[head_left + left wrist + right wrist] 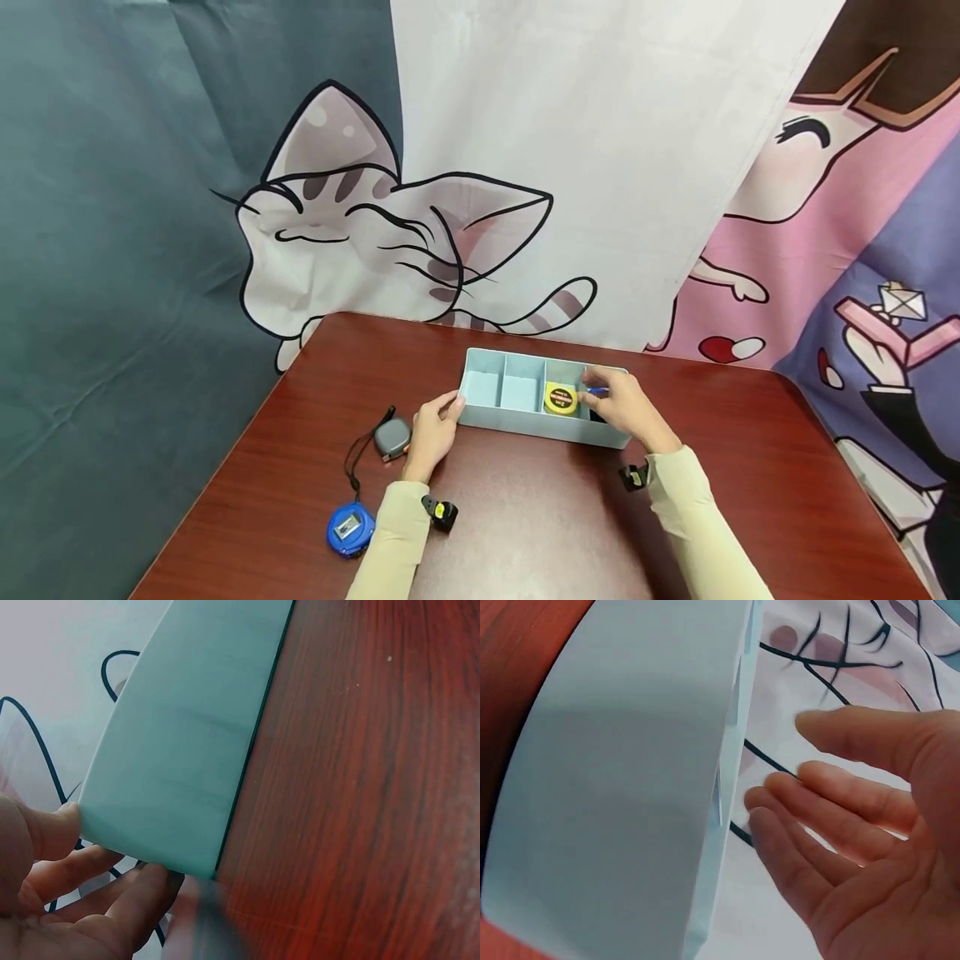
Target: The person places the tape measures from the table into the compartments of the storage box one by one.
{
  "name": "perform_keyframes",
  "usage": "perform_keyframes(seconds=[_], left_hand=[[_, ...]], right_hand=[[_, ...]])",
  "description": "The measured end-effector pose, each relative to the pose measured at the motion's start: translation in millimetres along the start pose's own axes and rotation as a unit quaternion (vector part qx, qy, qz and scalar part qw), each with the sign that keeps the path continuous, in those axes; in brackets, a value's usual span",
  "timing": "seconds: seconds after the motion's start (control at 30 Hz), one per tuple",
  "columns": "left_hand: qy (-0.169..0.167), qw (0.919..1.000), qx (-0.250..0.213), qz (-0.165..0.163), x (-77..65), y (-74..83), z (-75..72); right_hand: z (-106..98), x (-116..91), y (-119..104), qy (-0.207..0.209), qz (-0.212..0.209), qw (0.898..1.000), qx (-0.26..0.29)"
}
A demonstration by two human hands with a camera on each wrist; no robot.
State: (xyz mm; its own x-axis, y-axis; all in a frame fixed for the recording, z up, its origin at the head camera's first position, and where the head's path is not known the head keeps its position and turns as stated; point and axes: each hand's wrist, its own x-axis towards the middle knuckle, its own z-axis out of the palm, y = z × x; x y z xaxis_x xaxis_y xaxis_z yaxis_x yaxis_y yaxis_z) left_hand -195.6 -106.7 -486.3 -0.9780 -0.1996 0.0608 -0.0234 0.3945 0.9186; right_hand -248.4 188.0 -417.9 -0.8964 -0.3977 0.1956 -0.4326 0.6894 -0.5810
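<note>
A light blue box with compartments (491,415) stands on the table. My left hand (432,429) grips its left end, thumb at the upper corner and bent fingers against the end wall (161,765). Over the right end hovers my right hand (624,407), its fingers loosely bent with nothing between them; the right wrist view shows this hand (855,817) beside the rim. A yellow tape measure (560,398) sits in the third compartment from the left. Partly hidden by the right hand, a blue and black thing (597,390) shows in the rightmost compartment.
Left of the left hand lies a grey tape measure (392,437). Nearer the front is a blue stopwatch (350,530) with a black cord (352,461). The reddish-brown table (540,517) ends at a printed cloth (600,167) behind the box.
</note>
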Motion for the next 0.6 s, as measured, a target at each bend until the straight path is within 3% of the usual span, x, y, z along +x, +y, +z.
perform_keyframes(seconds=[0.2,0.33,0.6], left_hand=[[0.003,1.0000,0.001,0.004,0.5,1.2,1.8],[0.004,1.0000,0.001,0.004,1.8,2.9,1.3],[0.000,1.0000,-0.008,-0.002,-1.0,5.0,-0.8]], right_hand=[[-6,-22,10,0.045,0.002,0.998,0.033],[-5,-33,22,0.096,0.007,0.994,0.041],[8,-49,40,0.196,0.038,0.974,0.109]])
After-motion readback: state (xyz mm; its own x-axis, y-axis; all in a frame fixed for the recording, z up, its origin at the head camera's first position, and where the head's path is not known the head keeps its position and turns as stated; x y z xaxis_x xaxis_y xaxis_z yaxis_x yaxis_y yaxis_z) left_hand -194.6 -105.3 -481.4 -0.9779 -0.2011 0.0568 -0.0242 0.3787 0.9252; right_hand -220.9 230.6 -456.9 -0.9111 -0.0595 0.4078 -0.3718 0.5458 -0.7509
